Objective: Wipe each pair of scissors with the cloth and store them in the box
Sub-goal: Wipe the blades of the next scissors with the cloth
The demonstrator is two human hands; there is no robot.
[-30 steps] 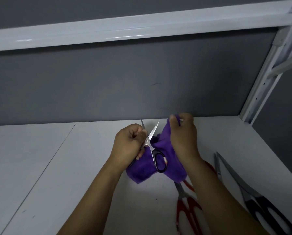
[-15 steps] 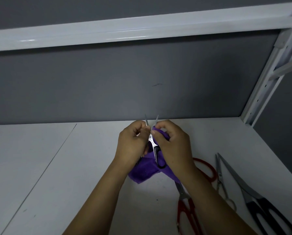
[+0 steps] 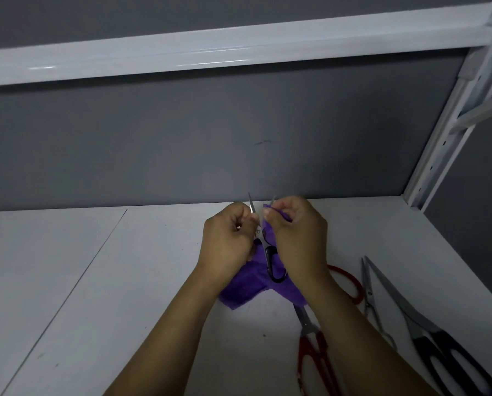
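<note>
A small pair of black-handled scissors [image 3: 270, 258] stands blades-up between my hands, the blades spread apart. My left hand [image 3: 229, 238] grips the scissors by the left blade side. My right hand [image 3: 296, 238] pinches the purple cloth [image 3: 245, 290] around the right blade near its tip. The cloth hangs down below both hands onto the white shelf [image 3: 153, 281]. No box is in view.
Other scissors lie on the shelf at the right: a red-handled pair [image 3: 313, 358] under my right forearm, another red handle [image 3: 350, 281], a thin silver pair [image 3: 370, 298] and a large black-handled pair [image 3: 444, 355]. A grey back wall, an upper shelf rail [image 3: 239, 50] and a white upright [image 3: 444, 144] enclose the space.
My right hand came down from the blade tip toward the pivot with the cloth, then slid up the right blade again. The left hand kept its hold.
</note>
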